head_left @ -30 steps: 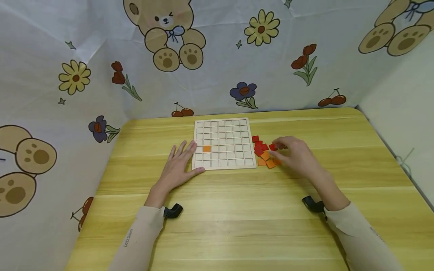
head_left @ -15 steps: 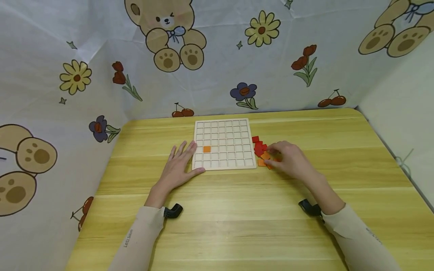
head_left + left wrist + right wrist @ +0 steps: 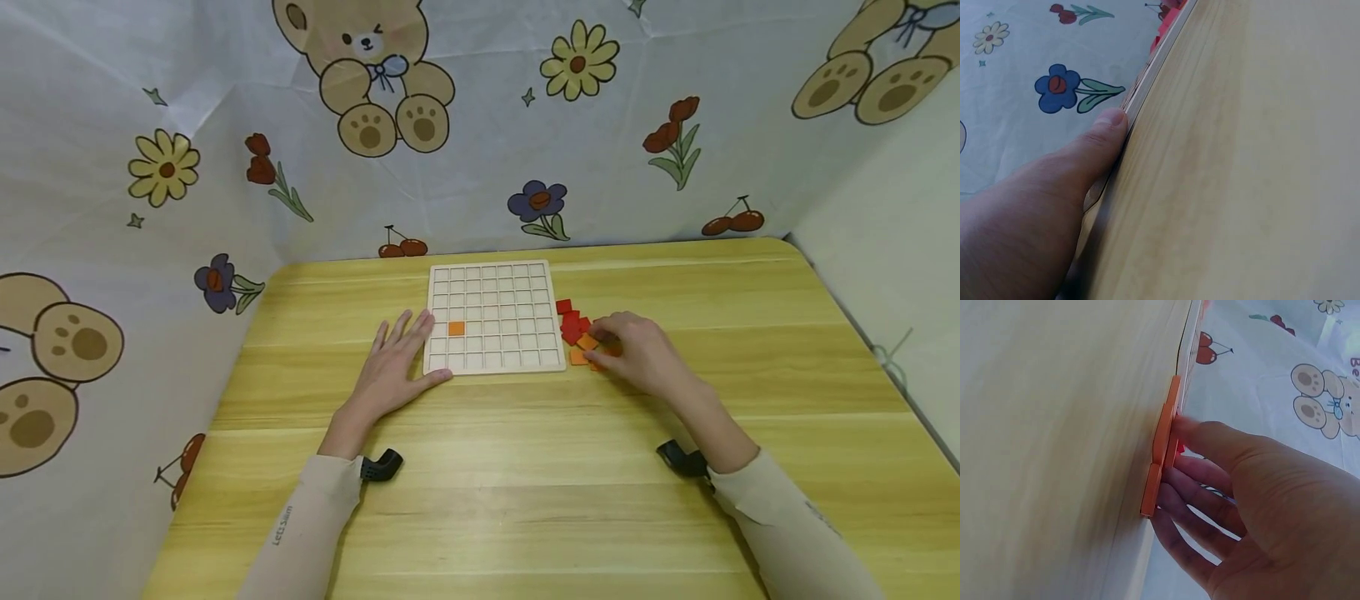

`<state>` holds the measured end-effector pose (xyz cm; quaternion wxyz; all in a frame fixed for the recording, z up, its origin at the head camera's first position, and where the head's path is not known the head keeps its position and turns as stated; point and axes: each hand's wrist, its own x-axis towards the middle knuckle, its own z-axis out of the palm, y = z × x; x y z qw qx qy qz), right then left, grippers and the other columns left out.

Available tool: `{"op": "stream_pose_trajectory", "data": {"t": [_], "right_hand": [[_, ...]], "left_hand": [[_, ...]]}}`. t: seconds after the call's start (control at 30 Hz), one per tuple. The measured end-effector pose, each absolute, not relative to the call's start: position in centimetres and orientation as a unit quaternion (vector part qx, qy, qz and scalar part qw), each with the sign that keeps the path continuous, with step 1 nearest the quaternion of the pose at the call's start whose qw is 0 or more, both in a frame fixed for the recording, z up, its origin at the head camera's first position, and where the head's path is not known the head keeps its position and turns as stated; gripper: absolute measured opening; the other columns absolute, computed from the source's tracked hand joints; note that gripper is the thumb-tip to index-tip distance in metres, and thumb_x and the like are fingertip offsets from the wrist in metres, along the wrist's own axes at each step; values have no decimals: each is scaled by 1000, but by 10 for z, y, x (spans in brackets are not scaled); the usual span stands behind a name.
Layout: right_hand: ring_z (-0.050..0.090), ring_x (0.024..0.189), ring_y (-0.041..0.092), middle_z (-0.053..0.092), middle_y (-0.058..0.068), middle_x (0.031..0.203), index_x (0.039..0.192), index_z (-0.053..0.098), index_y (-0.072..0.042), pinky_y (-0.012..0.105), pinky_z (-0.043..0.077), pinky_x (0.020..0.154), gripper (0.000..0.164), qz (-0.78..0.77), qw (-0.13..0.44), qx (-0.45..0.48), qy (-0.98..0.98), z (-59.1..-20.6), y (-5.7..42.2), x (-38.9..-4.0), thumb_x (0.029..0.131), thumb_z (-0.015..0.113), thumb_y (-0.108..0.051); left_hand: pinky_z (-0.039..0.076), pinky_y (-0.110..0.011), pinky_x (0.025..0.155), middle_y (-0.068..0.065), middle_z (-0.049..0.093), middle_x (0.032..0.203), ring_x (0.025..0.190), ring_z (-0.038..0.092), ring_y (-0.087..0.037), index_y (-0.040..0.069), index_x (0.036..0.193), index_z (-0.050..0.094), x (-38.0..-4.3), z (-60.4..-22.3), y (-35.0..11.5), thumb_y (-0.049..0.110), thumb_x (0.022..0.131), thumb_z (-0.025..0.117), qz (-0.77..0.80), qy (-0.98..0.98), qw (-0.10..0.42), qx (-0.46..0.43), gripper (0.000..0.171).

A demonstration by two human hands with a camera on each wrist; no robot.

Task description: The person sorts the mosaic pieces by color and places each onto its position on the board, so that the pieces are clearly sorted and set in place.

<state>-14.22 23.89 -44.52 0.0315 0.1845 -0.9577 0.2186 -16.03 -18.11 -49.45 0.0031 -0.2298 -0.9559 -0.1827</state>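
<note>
A pale wooden grid board (image 3: 495, 358) lies at the table's far middle, with one orange tile (image 3: 457, 328) set in a cell. My left hand (image 3: 395, 367) rests spread at the board's left side, fingertips on its edge and thumb at its near corner. In the left wrist view the thumb (image 3: 1100, 134) touches the board's edge. My right hand (image 3: 637, 350) bends over a small pile of tiles right of the board. Its thumb and fingertips are at several orange tiles (image 3: 1161, 434), partly covering them. I cannot tell whether they pinch one. Red tiles (image 3: 572, 327) lie beside the fingertips.
The board and tiles lie on a wood-grain table (image 3: 487, 483). A white cloth (image 3: 480, 150) printed with bears and flowers hangs behind and to the left. A plain white wall (image 3: 892, 250) stands at the right.
My right hand has moved slightly left and toward the near side, from a red tile to the orange tiles, then stayed nearly still. The left hand keeps its place on the board.
</note>
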Motion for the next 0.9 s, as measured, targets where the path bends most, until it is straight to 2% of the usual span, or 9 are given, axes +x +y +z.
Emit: {"op": "stream_pose_trajectory", "data": {"t": [0.17,0.37,0.9], "right_hand": [[69,95,26,77,10,104,112,77,-2,48,61,89,27,228,41,191,-954,-447,239,-144,88,85,-13],[71,96,28,78,13,107,115,77,0,48,61,88,29,231,39,186,-954,-444,241,-144,88,83,-10],[70,96,30,76,11,105,112,77,-5,47,61,88,23,237,34,181,-954,-421,218,-154,91,82,-13]], "left_hand": [[1,-59,133,0,19,177,165,11,-32,18,170,20,-160,-494,-182,74,95,59,-186,-955,7,-230,101],[0,-57,134,1,19,177,165,10,-30,18,170,21,-160,-495,-181,74,95,59,-190,-955,6,-227,100],[-2,-56,134,2,19,177,165,9,-30,19,170,22,-160,-495,-181,73,95,60,-194,-955,5,-226,100]]}}
